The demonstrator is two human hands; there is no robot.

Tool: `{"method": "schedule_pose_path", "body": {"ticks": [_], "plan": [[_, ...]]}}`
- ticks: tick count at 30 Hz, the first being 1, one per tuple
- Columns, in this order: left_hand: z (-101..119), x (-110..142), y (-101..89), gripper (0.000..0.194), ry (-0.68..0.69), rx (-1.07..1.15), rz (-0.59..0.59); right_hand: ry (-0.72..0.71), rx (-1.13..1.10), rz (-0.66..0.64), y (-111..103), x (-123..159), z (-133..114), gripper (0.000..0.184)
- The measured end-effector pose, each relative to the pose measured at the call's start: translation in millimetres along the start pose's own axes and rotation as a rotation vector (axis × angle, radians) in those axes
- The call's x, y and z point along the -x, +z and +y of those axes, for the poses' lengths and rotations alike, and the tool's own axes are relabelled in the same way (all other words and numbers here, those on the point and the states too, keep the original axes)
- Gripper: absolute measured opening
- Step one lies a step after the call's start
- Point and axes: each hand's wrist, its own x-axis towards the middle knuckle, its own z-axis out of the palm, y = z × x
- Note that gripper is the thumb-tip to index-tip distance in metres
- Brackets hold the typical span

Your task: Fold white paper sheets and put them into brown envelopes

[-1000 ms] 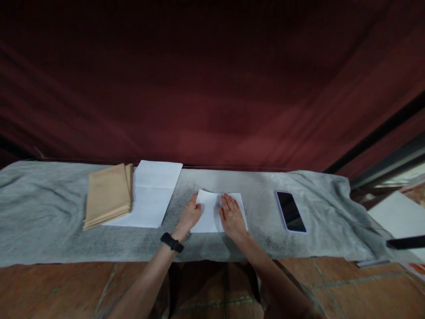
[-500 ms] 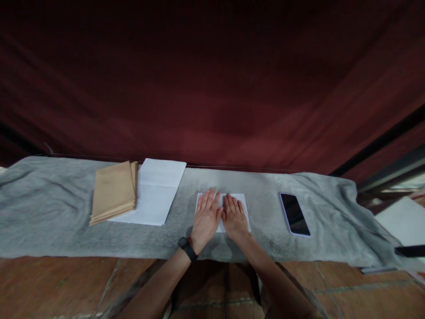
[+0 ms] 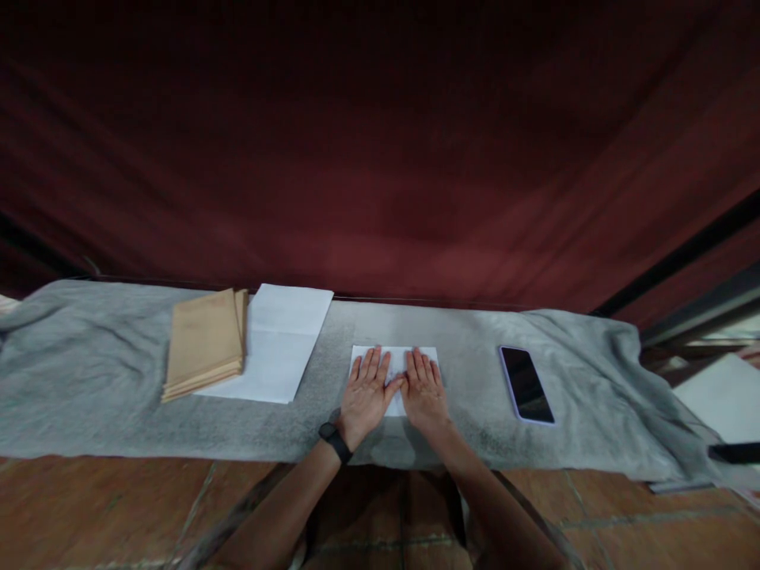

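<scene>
A small white sheet of paper (image 3: pixel 395 405), perhaps folded, lies flat on the grey cloth. My left hand (image 3: pixel 366 396) rests palm down on its left part, fingers stretched out and pointing away from me. On the right part lies my right hand (image 3: pixel 423 392), also flat with fingers extended. The two thumbs meet near the middle of the paper. Much of the sheet is hidden under both hands. A dark watch (image 3: pixel 334 441) is on my left wrist.
Larger white sheets (image 3: pixel 282 340) lie to the left, partly under a stack of brown envelopes (image 3: pixel 205 336). To the right is a phone (image 3: pixel 527 385) with a dark screen and a pale purple case. The grey cloth (image 3: pixel 469 340) covers a narrow bench before a dark red curtain (image 3: pixel 380 198).
My left fingers have drawn slightly back towards me. My right hand has shifted a little to the right, and the thumbs now touch. The paper stays in place.
</scene>
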Motion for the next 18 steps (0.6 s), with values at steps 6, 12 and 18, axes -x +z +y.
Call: {"method": "schedule_pose_path", "body": {"ticks": [6,12,18], "plan": [[-11.5,3.1,-2.4,0.066,-0.041,-0.057,0.002,0.020,0.026,0.018,-7.3,4.6,12.8,0.057],[-19.5,7.1,-7.3,0.069,-0.044,-0.110,0.031,0.033,0.051,0.046,-11.3,13.9,27.6,0.058],[-22.4,9.7,-12.6,0.070,-0.049,-0.218,0.023,0.084,0.081,0.061,-18.6,18.1,33.3,0.061]]}}
